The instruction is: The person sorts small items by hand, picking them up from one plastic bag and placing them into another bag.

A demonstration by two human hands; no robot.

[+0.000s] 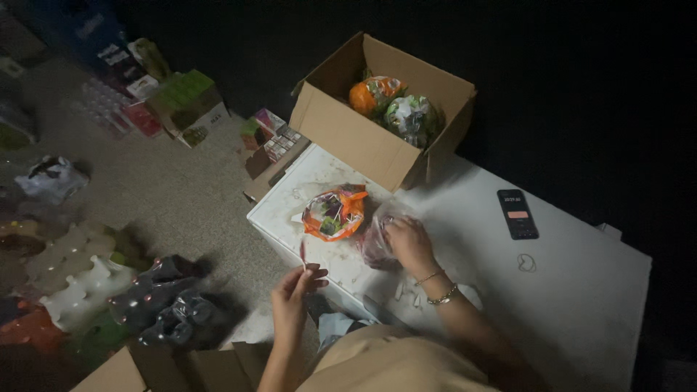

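The room is dim, and the floor's bottles and packs at the left blur into shadow. The left hand (294,290), off the white table's (581,290) near left edge, pinches a thin strip (303,254) between fingertips (what it is made of is unclear). The right hand (406,241) rests curled on a clear crinkled bag (377,236), contents hidden. Just beside it lies an orange-and-clear packet (334,212). At the far corner, an open cardboard box (356,138) holds two similar packets.

Single view, head-worn: looks steeply down from above the person's chest, close over the white surface (581,290); cardboard box (348,138) at 12 o'clock.
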